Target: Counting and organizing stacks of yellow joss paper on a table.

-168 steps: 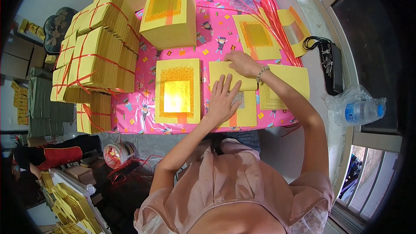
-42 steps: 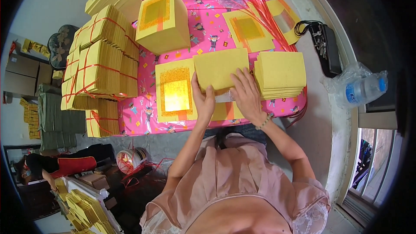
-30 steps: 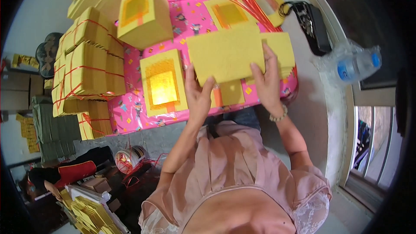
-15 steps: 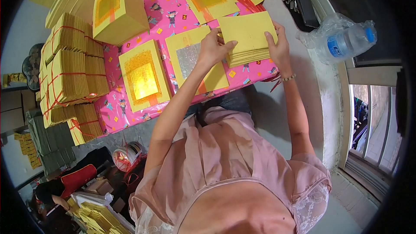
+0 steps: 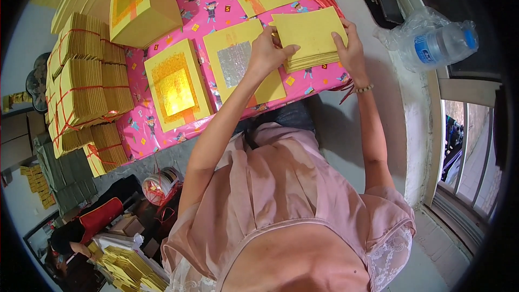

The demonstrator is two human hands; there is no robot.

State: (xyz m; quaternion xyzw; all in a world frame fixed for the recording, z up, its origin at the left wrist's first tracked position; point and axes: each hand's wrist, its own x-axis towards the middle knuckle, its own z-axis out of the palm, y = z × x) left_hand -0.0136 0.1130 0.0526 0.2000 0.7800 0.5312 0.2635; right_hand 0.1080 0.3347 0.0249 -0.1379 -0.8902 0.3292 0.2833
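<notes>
Both hands gripped a stack of plain yellow paper sheets [image 5: 312, 35] at the near right corner of the pink patterned tabletop [image 5: 213, 8]: left hand [image 5: 268, 54] clamped on its left edge, right hand [image 5: 350, 53] on its right edge. Silver-foil sheet [image 5: 238, 65] lay just left of it, gold-foil stack [image 5: 175, 85] beyond that. Plastic water bottle [image 5: 438, 46] sat off the table's right edge.

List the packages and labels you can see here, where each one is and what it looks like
Paper stack: plain yellow sheets, between left hand and right hand.
Bundles: yellow, red-tied, far left.
Gold sheet: yellow, gold square, on pink cloth.
Bottle: clear, blue label, on right ledge.
</notes>
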